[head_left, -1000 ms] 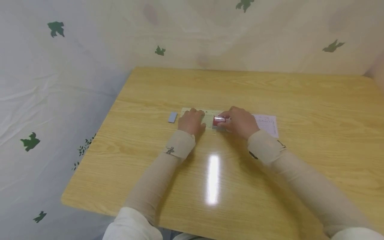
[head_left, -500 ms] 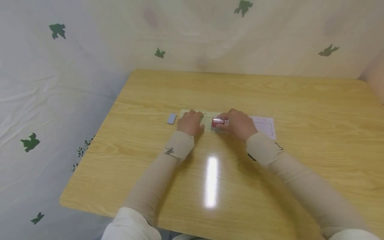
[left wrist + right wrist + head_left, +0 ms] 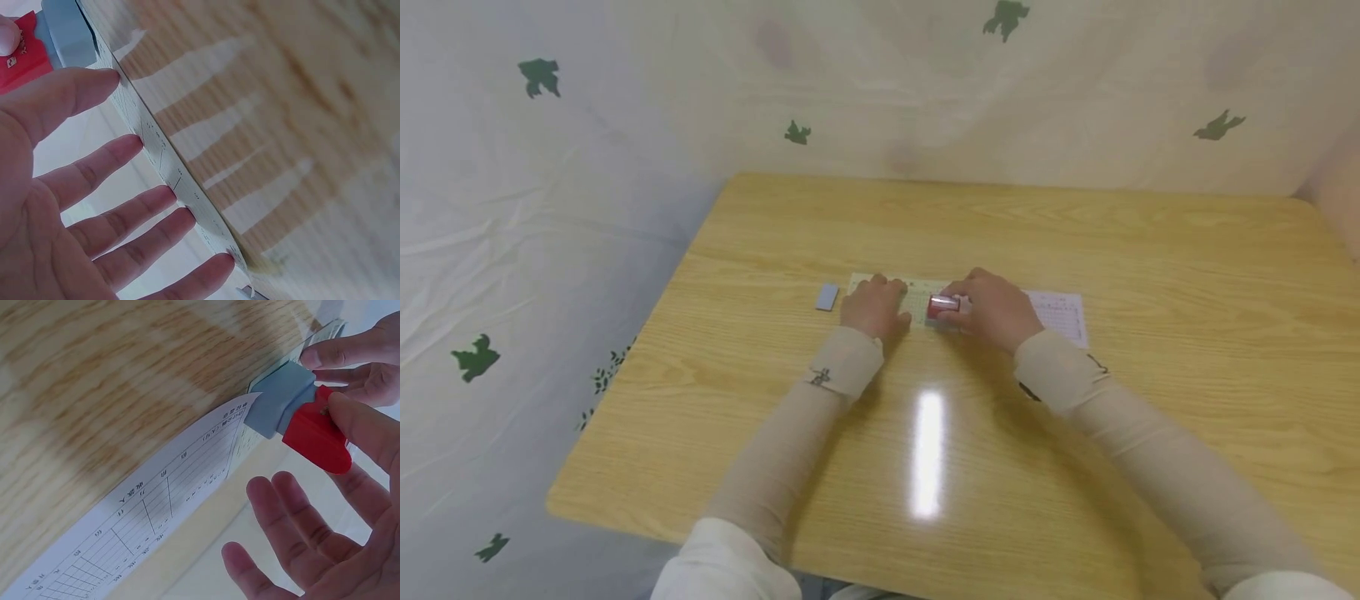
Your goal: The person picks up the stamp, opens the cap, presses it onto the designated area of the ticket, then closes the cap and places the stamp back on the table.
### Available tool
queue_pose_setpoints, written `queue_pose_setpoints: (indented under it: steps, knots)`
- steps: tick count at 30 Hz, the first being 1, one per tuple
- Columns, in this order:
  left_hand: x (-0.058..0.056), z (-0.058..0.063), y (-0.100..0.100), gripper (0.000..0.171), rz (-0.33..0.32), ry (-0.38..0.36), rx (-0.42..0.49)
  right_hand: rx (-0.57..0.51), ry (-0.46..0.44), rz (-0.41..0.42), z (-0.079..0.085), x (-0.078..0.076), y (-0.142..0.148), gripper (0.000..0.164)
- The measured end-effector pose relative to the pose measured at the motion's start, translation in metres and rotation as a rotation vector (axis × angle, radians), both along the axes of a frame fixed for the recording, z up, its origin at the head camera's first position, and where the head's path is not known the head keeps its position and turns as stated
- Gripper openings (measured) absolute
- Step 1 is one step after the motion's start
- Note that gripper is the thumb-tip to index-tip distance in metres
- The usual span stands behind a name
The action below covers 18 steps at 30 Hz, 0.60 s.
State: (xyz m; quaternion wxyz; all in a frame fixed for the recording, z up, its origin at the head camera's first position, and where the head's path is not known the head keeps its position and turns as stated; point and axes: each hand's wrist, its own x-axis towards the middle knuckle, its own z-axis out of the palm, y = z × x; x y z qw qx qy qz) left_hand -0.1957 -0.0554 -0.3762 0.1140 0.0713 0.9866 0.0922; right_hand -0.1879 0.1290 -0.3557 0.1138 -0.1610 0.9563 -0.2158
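Note:
My right hand (image 3: 996, 310) pinches a red-and-grey stamp (image 3: 943, 306) between thumb and fingers. In the right wrist view its red handle (image 3: 315, 437) is in that grip, and its grey base (image 3: 281, 397) stands against the paper; the stamped face is hidden. Beneath it lies a pale green printed form (image 3: 916, 306), and I cannot tell whether it is one sheet or a pad. My left hand (image 3: 874, 310) rests on the form's left part with fingers spread, fingertips touching the paper. A pale pink printed sheet (image 3: 1062, 317) extends to the right, partly behind my right hand.
A small grey rectangular piece (image 3: 827, 297) lies on the wooden table (image 3: 1037, 233) left of the form. A pale cloth with green bird shapes (image 3: 880, 92) hangs behind the table and along its left side.
Both hands stay in place, the right still pinching the stamp on the form. The whole head view has shifted slightly.

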Motion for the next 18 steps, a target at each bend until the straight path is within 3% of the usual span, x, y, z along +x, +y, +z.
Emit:
queue_pose_setpoints:
  steps: [18]
  knots:
    - [0.0002, 0.0010, 0.0005, 0.052, 0.020, -0.015, 0.024, -0.010, 0.044, 0.031, 0.0098, -0.0013, 0.0084, 0.045]
